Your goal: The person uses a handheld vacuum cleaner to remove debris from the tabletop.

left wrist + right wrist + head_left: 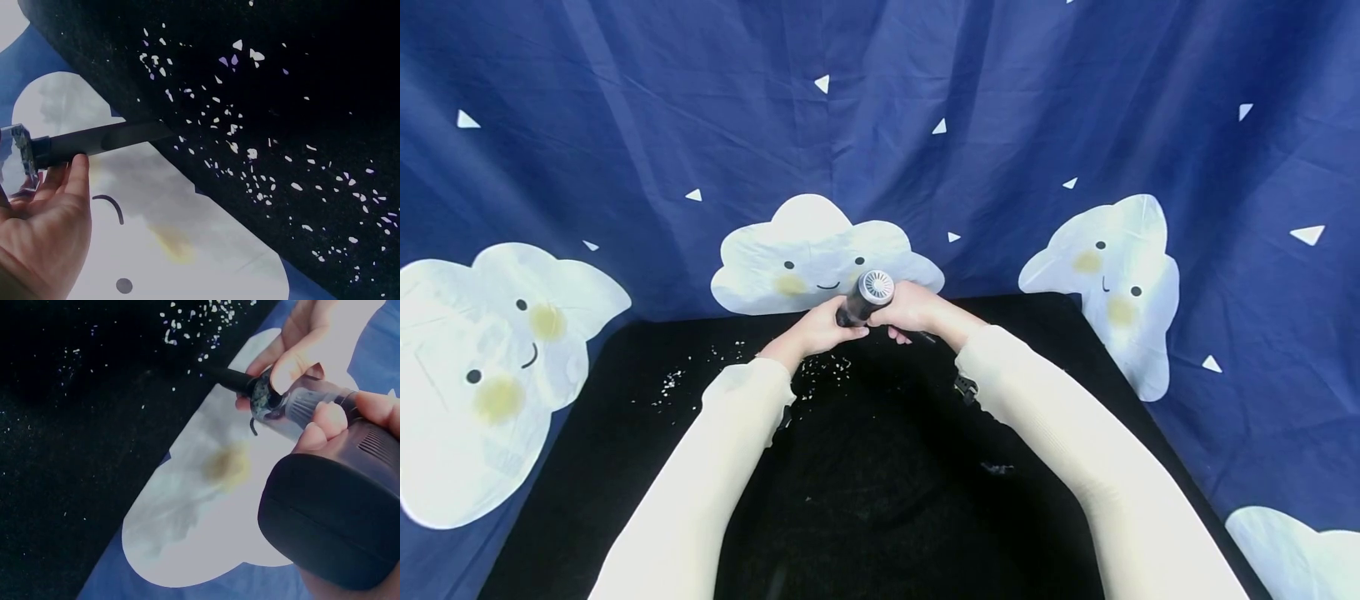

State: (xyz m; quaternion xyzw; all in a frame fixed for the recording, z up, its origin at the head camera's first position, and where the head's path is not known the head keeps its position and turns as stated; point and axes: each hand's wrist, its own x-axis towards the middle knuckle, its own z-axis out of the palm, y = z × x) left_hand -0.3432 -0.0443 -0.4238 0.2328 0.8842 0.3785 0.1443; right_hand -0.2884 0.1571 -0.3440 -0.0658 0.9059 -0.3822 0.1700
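A handheld vacuum cleaner [876, 289], dark with a silver vented end, is held between both hands over the far edge of the black cloth. My left hand [816, 332] grips its front, thumb across the clear dust cup [306, 403] and fingers underneath, in the right wrist view. Its flat black nozzle [100, 141] points at the cloth's edge in the left wrist view. My right hand [913, 307] holds the vacuum's body, fingers curled around it behind the cup. Small white and purplish bits [252, 153] lie scattered on the cloth near the nozzle's tip.
The black cloth [880, 500] covers the table. Another patch of white bits [670, 385] lies farther left, and a small pale wisp [997, 469] to the right. A blue curtain [880, 150] with smiling clouds hangs right behind the far edge and along the sides.
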